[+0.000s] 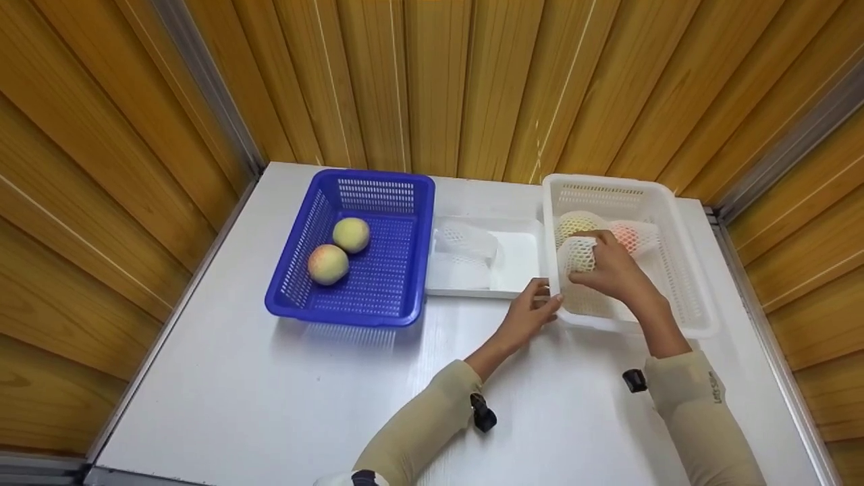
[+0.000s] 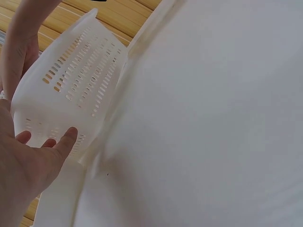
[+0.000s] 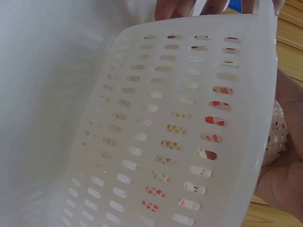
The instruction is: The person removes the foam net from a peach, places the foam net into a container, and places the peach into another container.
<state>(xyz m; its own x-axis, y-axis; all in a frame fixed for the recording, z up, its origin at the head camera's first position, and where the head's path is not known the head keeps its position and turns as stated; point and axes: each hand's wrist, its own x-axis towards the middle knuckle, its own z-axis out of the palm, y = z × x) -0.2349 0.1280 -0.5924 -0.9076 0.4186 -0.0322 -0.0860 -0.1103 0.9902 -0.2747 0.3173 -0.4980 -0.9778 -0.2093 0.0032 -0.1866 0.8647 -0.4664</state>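
Inside the white basket [image 1: 683, 270] my right hand [image 1: 615, 266] grips a pale round fruit in a white foam net [image 1: 579, 255], probably a peach. In the right wrist view the basket wall covers most of that hand. Beside it in the basket lie a yellowish netted fruit [image 1: 579, 221] and a reddish netted fruit [image 1: 626, 236]. My left hand [image 1: 530, 310] rests against the basket's near left corner, its fingers fairly straight and thumb apart. Through the wall slots [image 3: 215, 120], red and yellow netted patches show.
At left stands a blue basket [image 1: 385, 314] holding two bare peaches [image 1: 329, 264]. A shallow white tray [image 1: 520, 260] with white foam nets [image 1: 466, 246] lies between the baskets. Wooden-panelled walls [image 1: 432, 88] enclose the white table [image 1: 270, 405].
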